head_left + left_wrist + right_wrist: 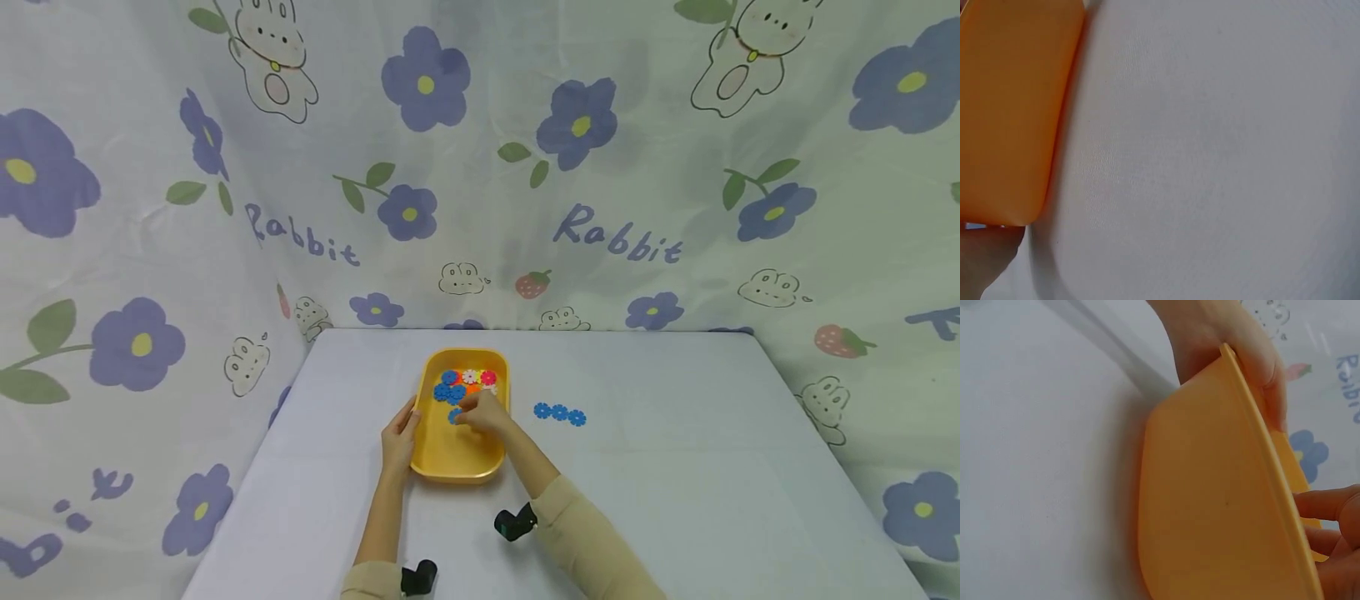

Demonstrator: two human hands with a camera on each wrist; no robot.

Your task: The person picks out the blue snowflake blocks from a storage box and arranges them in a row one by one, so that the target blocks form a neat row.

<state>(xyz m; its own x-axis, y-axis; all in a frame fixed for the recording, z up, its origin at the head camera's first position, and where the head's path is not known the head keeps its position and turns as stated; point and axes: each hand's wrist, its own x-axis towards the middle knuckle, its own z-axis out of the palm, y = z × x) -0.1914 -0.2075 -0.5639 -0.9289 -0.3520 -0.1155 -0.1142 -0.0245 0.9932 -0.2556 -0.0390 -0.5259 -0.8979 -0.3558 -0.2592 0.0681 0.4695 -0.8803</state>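
Observation:
A yellow plastic tray [457,462] holds several flower-shaped notched discs, among them a cluster of blue discs [450,392], a red disc [488,378] and a white disc [469,377]. My left hand [398,442] grips the tray's left side, thumb at the rim; the right wrist view shows this left hand [1229,344] too. Reaching over the tray's right side, my right hand [483,412] pinches a blue notched disc [454,416] at its fingertips. In the right wrist view the tray wall hides the disc and part of the fingers [1329,503].
Right of the tray, three blue discs [559,412] lie in a slanting row on the white table [675,467]. A patterned curtain [480,167] stands behind and at both sides. Black wrist-worn devices [515,524] sit by the beige sleeves.

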